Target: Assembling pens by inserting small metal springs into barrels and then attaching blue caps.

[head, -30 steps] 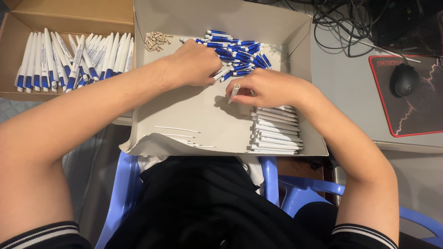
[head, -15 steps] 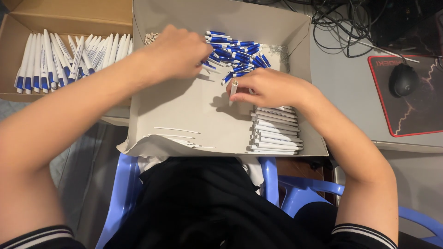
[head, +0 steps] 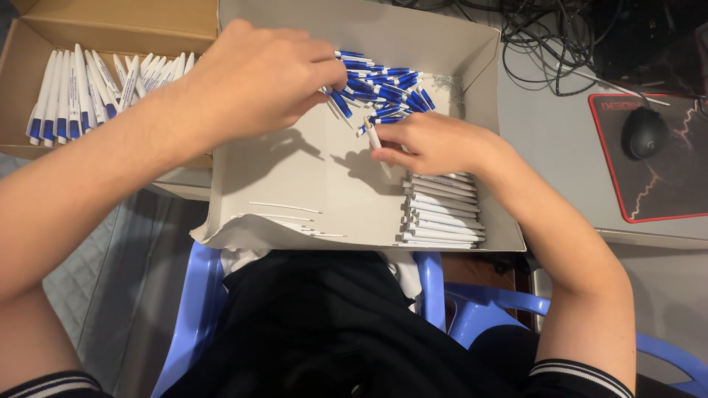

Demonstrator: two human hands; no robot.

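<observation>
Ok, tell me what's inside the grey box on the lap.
In the grey box: a loose heap of blue pen parts, a stack of white barrels, thin refills. The left hand and right hand hide whatever lies beneath them.

I am handling glossy white-and-blue plastic pens (head: 380, 85) in a matt grey cardboard tray (head: 295, 169); my right hand (head: 435, 144) is pinching one smooth white plastic barrel (head: 377, 144). Beside it, a matt brown cardboard box (head: 110, 26) is showing.

Grey desk (head: 560, 147) with tangled cables (head: 546, 44); blue plastic chair (head: 199, 309) below.
</observation>
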